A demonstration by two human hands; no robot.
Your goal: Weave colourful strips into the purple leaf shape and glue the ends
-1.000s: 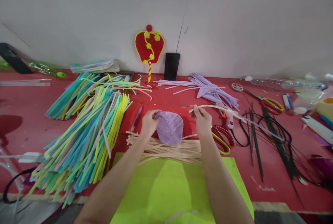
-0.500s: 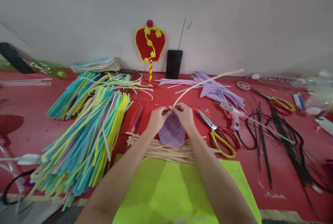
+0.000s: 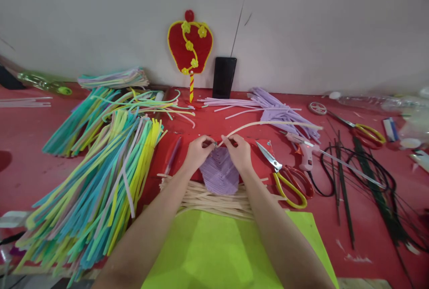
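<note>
A lilac woven pipe-cleaner piece, leaf-shaped, lies on the red table above a bundle of cream pipe cleaners. My left hand pinches its upper left edge, fingers closed. My right hand pinches the near end of a long cream pipe cleaner at the piece's top edge; the stem arcs away to the right over the table. Both thumbs and forefingers meet close together at the top of the lilac piece.
A big heap of coloured pipe cleaners fills the left. Lilac stems, scissors, a glue gun and dark wires lie to the right. A red fan and a phone lean on the wall. A green sheet is nearest me.
My right hand brought the cream pipe cleaner from the right to the lilac piece and joined my left hand at its top. The stem's free end swung up, then dropped lower.
</note>
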